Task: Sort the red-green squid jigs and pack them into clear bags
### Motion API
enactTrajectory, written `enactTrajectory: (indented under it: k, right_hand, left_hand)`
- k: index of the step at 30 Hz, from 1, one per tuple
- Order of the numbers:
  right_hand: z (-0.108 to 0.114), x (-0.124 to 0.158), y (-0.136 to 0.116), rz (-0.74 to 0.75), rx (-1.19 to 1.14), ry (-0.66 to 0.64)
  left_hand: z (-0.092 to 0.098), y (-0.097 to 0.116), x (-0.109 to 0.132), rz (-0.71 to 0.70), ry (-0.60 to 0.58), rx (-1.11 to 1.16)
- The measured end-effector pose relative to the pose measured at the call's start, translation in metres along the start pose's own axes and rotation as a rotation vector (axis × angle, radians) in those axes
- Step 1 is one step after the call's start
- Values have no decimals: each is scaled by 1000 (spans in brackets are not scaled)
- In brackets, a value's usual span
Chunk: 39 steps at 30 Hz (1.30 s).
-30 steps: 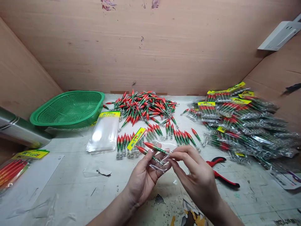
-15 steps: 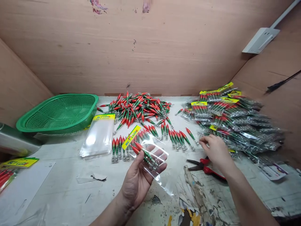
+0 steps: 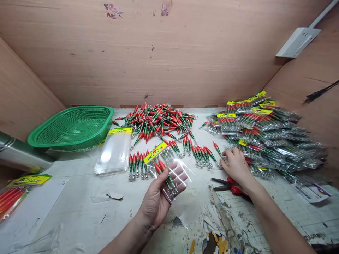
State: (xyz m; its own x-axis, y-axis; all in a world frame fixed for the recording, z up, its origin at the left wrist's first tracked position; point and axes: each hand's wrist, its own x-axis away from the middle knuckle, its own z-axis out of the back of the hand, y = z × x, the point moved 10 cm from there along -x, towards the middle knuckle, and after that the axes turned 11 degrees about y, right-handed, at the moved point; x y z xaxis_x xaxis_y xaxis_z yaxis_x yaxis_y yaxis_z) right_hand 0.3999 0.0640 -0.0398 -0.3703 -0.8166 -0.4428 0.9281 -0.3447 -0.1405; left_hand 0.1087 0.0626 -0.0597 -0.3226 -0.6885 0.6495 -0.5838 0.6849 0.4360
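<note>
My left hand (image 3: pixel 162 195) holds a clear plastic bag with a yellow header (image 3: pixel 155 152), thumb pressed over two red and green squid jigs (image 3: pixel 165 176). I cannot tell whether these jigs lie inside the bag or on top. My right hand (image 3: pixel 235 164) is at the right end of the loose jigs, its fingertips pinched at the hook end of a single squid jig (image 3: pixel 217 149). Short rows of squid jigs (image 3: pixel 202 157) lie left of it, and another row (image 3: pixel 135 164) is partly behind the bag. A big heap of jigs (image 3: pixel 161 123) lies behind.
Flat bags (image 3: pixel 113 153) are stacked beside a green basket (image 3: pixel 71 141). Packed jigs (image 3: pixel 267 141) pile up at right. Red-handled pliers (image 3: pixel 225 184) lie below my right hand. A metal cylinder (image 3: pixel 23 151) and a packet of red lures (image 3: pixel 16 195) are at left.
My right hand has moved slightly left and down to the hook end of the single jig. My left hand keeps its hold, with the bag turned a little. The view has shifted slightly.
</note>
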Motion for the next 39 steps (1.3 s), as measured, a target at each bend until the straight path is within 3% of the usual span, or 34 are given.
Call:
enactTrajectory:
  k: [10,13,16,19,22,29,35,37,39]
  right_hand:
    - [9,-10,-2,-6,-192,-25]
    - [29,-5,-2,-77,-242,11]
    - [62,13,-3,-215,-540,-14]
    - [88,42,-35,-199,-905,-217]
    - [108,70,-76,-20,-927,-279]
    - [124,96,-133,173,-748,87]
    - [146,96,-149,259,-701,388]
    - [147,96,-158,309,-719,427]
    - [141,96,-167,341,-756,385]
  left_hand:
    - [0,-2,-4,5,-9,-1]
    - [0,-1,-5,-1,-9,8]
    - [2,2,-7,-14,16,24]
    - [5,5,-9,-28,51,36]
    - [5,7,-10,-42,42,48]
    - [6,5,-9,-52,51,56]
    - [6,4,-7,-42,50,82]
    - [6,3,-7,-32,53,83]
    - [7,2,-7,-28,65,82]
